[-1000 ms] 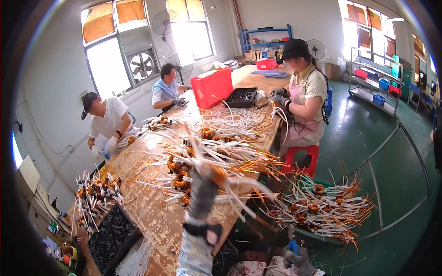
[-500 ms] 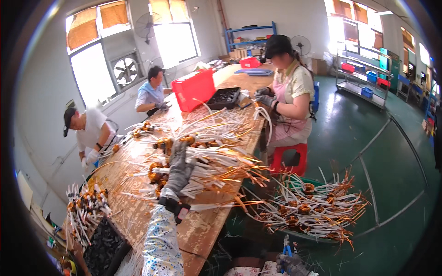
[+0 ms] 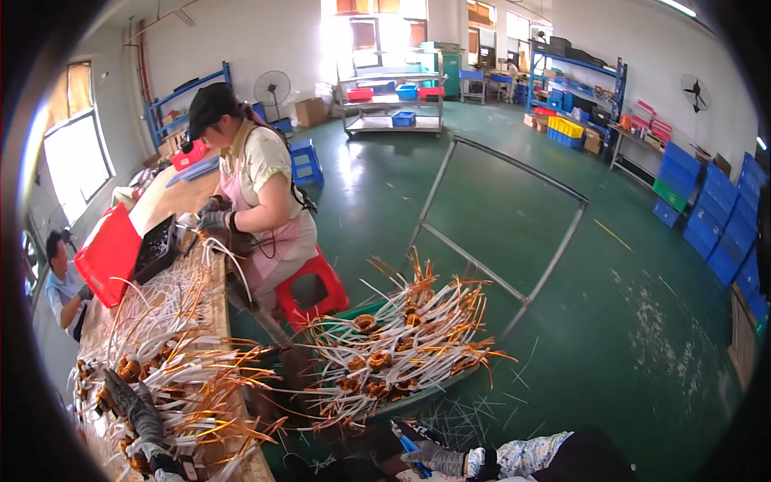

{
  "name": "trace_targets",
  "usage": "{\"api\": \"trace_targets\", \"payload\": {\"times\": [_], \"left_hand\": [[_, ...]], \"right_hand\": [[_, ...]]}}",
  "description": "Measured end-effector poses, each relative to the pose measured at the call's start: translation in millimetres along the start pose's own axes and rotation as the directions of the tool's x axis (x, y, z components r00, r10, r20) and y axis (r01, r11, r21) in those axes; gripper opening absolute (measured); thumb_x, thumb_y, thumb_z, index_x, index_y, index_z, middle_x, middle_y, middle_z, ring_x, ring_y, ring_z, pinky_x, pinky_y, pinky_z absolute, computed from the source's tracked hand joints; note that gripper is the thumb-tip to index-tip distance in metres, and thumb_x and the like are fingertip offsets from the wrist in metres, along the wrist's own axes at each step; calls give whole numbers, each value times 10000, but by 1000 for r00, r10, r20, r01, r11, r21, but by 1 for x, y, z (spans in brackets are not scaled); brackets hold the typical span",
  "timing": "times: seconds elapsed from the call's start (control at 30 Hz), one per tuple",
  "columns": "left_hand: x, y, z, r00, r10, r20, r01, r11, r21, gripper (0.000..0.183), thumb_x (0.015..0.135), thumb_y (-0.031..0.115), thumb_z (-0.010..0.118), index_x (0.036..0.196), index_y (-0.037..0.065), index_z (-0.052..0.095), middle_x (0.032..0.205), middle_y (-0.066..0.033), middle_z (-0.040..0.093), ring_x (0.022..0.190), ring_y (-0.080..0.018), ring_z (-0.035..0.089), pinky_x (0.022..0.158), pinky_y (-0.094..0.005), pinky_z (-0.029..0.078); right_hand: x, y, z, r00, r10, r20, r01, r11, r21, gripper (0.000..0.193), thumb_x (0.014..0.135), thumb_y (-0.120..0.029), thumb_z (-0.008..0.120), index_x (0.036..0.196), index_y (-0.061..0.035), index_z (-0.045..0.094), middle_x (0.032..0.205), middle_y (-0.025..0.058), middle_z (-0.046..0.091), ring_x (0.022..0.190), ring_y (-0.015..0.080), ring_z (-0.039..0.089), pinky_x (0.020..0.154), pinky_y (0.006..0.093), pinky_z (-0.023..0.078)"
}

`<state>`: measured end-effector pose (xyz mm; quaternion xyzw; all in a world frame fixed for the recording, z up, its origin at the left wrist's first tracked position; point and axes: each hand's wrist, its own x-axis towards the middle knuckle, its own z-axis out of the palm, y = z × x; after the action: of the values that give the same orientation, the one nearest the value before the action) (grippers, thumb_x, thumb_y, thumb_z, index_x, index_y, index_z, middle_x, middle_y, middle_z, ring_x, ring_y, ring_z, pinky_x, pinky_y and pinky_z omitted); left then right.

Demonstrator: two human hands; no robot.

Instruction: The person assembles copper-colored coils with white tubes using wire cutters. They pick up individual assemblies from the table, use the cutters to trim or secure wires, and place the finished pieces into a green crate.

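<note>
My left hand, in a grey glove, lies with fingers stretched out over a pile of copper-wound ring coils on the wooden table. White-sleeved wire leads with bare copper ends spread from the coils. At the lower edge, my right hand, also gloved, is closed round blue-handled pliers, whose jaws point up and left. Between my hands and a little farther off, a green container is heaped with more ring coils and their leads.
Across the table corner, a co-worker on a red stool handles a coil. A second person is behind a red bin. A metal frame stands beyond the container. Wire offcuts litter the green floor.
The view has swung right, so the table now sits at the left. My left hand stays on the coil pile, and my right hand still holds the pliers.
</note>
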<state>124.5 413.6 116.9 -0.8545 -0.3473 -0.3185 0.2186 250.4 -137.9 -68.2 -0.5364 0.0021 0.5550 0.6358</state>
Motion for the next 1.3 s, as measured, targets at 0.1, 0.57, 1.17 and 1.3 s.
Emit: {"api": "trace_targets", "payload": {"times": [0.1, 0.57, 1.17, 1.3], "left_hand": [[13, 2, 16, 999, 11, -41, -10, 1000, 22, 641, 839, 108, 499, 1404, 107, 197, 1448, -134, 204, 1340, -327, 154, 1092, -395, 143], [18, -10, 17, 985, 108, 132, -79, 975, -208, 369, 880, 80, 448, 1247, 82, 487, 1321, -139, 405, 1265, -303, 297, 1055, -377, 206], [-17, 6, 18, 987, 11, 157, 47, 932, -360, 509, 838, 112, 511, 1329, 86, 380, 1388, -116, 336, 1308, -297, 230, 1083, -370, 159], [-44, 70, -72, 950, 209, 231, 4, 732, -681, 515, 835, 131, 521, 1327, 78, 381, 1390, -128, 328, 1310, -296, 229, 1084, -371, 160]], "right_hand": [[-8, -20, 5, 1000, -21, -8, 20, 999, -51, 277, 831, -308, 599, 796, -56, 489, 573, 28, 478, 426, 124, 467, 406, 245, 388], [3, -42, 57, 990, -128, -52, 131, 989, 73, 152, 820, -187, 604, 711, -93, 557, 551, -8, 504, 471, 94, 469, 416, 237, 362], [11, 25, -16, 980, -124, -154, 117, 992, -53, 267, 826, -249, 592, 668, -71, 471, 510, 24, 478, 383, 140, 477, 360, 265, 370], [2, 2, -17, 967, -166, -192, 150, 984, -96, 257, 800, -280, 633, 679, -83, 519, 541, 16, 522, 416, 108, 495, 394, 246, 389]]}}
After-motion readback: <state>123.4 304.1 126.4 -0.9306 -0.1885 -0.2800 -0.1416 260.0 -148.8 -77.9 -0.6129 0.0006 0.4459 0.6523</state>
